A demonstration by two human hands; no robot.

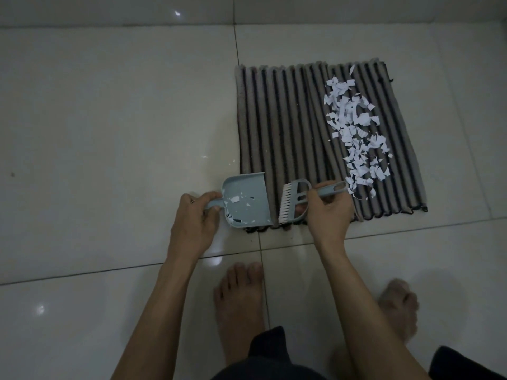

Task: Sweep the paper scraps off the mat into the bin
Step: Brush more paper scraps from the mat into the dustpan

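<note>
From the head camera we see our left hand (196,215) gripping the handle of the pale blue dustpan (245,200), which sits at the near left corner of the striped mat (279,127), its open lip on the mat's left edge. Our right hand (327,212) is wrapped round the handle of the small brush (295,200), bristles just beside the pan's lip. A few paper scraps (356,133) already lie in the pan, but the bulk runs in a band along the mat's right side, from far edge to near edge. A couple of flecks sit on the tiled floor (109,119). We judge the job barely begun; no bin is in view.
</note>
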